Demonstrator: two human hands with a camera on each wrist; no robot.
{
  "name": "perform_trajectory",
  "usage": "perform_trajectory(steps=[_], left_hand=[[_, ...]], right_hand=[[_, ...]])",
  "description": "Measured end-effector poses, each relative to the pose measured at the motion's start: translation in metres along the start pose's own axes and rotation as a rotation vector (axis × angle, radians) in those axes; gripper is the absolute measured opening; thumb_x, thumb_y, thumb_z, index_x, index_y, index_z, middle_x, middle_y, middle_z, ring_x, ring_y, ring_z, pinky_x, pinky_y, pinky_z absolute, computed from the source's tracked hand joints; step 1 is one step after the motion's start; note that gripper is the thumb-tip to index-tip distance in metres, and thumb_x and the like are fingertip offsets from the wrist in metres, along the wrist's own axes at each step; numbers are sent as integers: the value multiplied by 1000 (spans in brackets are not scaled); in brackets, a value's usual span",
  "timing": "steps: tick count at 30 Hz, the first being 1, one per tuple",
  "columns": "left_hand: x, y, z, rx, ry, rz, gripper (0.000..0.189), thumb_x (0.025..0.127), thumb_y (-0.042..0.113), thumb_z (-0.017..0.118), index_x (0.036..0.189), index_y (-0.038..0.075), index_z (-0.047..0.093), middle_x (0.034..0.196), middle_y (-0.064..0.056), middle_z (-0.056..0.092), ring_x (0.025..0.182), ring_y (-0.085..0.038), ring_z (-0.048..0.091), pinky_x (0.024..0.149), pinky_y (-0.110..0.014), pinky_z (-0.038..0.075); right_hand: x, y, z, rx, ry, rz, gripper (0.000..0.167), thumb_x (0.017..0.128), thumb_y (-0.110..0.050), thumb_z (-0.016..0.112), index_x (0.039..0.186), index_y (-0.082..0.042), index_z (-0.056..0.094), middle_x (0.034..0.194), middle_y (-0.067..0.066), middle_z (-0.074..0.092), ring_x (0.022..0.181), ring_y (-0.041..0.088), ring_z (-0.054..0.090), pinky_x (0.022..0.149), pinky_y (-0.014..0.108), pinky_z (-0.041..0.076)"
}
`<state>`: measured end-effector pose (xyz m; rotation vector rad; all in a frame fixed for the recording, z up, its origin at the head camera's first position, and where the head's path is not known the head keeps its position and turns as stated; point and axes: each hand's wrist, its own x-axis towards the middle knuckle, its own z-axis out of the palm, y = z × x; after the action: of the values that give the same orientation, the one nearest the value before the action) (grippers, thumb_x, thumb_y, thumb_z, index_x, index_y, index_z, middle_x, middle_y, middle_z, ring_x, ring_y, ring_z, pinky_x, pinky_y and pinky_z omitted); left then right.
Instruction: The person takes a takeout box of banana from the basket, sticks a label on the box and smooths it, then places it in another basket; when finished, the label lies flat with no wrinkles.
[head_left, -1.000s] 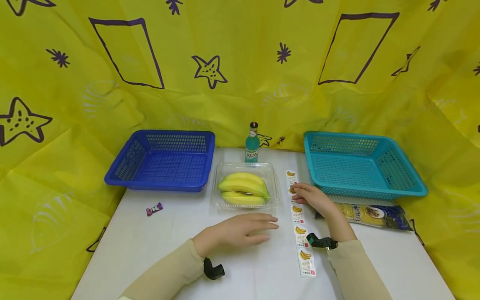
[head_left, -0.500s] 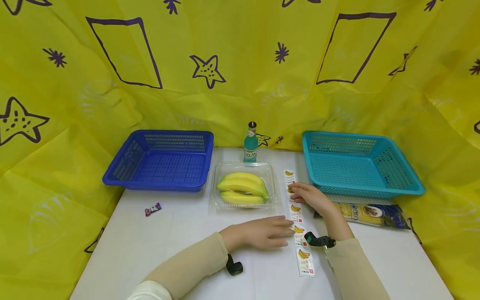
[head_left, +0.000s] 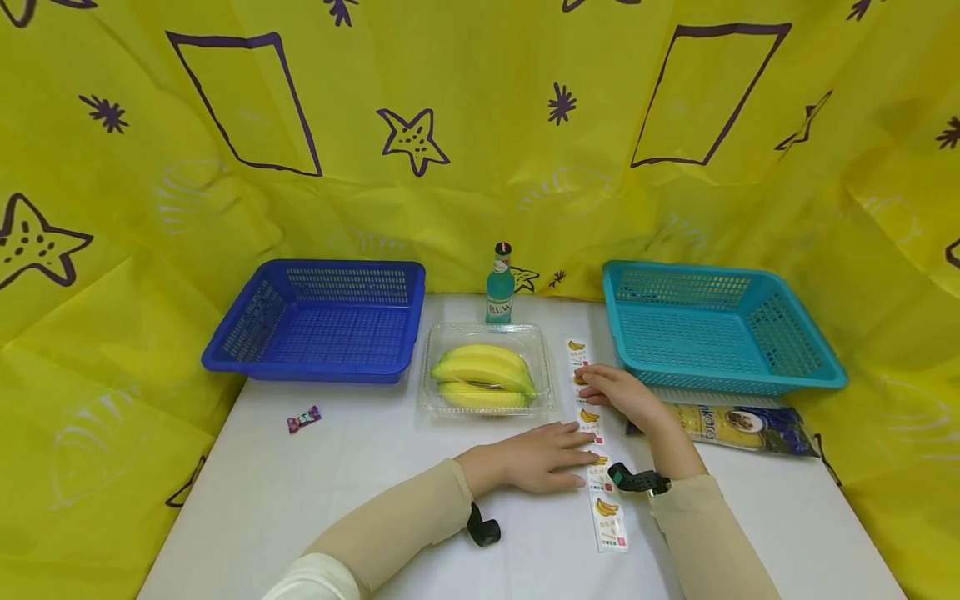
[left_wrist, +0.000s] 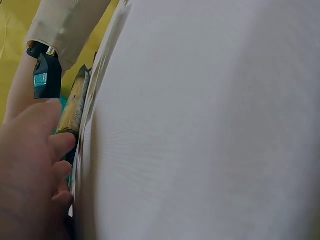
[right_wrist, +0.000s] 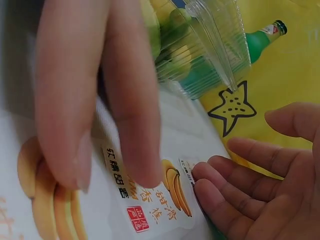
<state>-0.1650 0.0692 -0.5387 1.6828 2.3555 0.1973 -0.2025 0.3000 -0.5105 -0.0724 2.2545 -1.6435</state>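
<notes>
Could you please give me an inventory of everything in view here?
Curtain: 1, yellow with dark drawings, behind the table
Table: 1, white, beneath everything
Left basket: 1, blue, back left
Right basket: 1, teal, back right
Bottle: 1, blue-green, between the baskets
Clear box: 1, transparent, before the bottle
Bananas: 1 bunch, yellow-green, inside the box
Candy: 1, purple, before the left basket
Packet: 1, yellow and dark blue, before the right basket
Label strip: 1, white with banana prints, right of the box
Sleeves: 2, beige, on both arms
Wrist devices: 2, black, one per wrist
Left hand: 1, bare, fingertips over the strip
Right hand: 1, bare, fingertips at the strip's far part
</notes>
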Motion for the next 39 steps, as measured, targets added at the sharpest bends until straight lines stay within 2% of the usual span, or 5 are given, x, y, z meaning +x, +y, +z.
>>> perform_trajectory(steps=[13, 18, 20, 24, 39], left_hand=[[-1, 1, 2, 40, -9, -13, 56, 104, 58, 24, 155, 38, 27, 165, 10, 18, 155, -17, 10, 127, -33, 9], [-1, 2, 1, 45, 1, -7, 54, 104, 57, 27, 155, 38, 28, 165, 10, 20, 155, -18, 12, 127, -34, 11], [-1, 2, 0, 41, 3, -6, 54, 104, 56, 28, 155, 38, 29, 165, 10, 21, 155, -18, 13, 127, -34, 12], [-2, 2, 0, 30, -2, -8, 54, 104, 56, 28, 155, 38, 28, 165, 10, 20, 155, -18, 12, 127, -34, 11], [-4, 2, 0, 38, 0, -10, 54, 104, 56, 29, 155, 37, 29, 165, 10, 21, 155, -18, 13, 127, -34, 10]], right_hand=[[-1, -2, 0, 11, 16, -15, 49, 106, -26, 47, 138, 10, 48, 138, 31, 52, 112, 28, 64, 92, 31, 57], [-1, -2, 2, -156, 77, -26, 35, 103, -24, 53, 117, 7, 62, 104, 22, 67, 88, 18, 66, 77, 27, 57], [-2, -1, 3, -238, 99, -34, 31, 102, -25, 55, 104, 4, 65, 87, 15, 66, 76, 15, 62, 68, 25, 53], [-3, 0, 3, -302, 113, -39, 29, 102, -23, 53, 89, 1, 63, 73, 6, 59, 66, 14, 54, 59, 24, 45], [-7, 8, -10, -382, 71, -24, 32, 101, -26, 55, 85, 0, 63, 70, 5, 58, 63, 13, 53, 56, 26, 47]])
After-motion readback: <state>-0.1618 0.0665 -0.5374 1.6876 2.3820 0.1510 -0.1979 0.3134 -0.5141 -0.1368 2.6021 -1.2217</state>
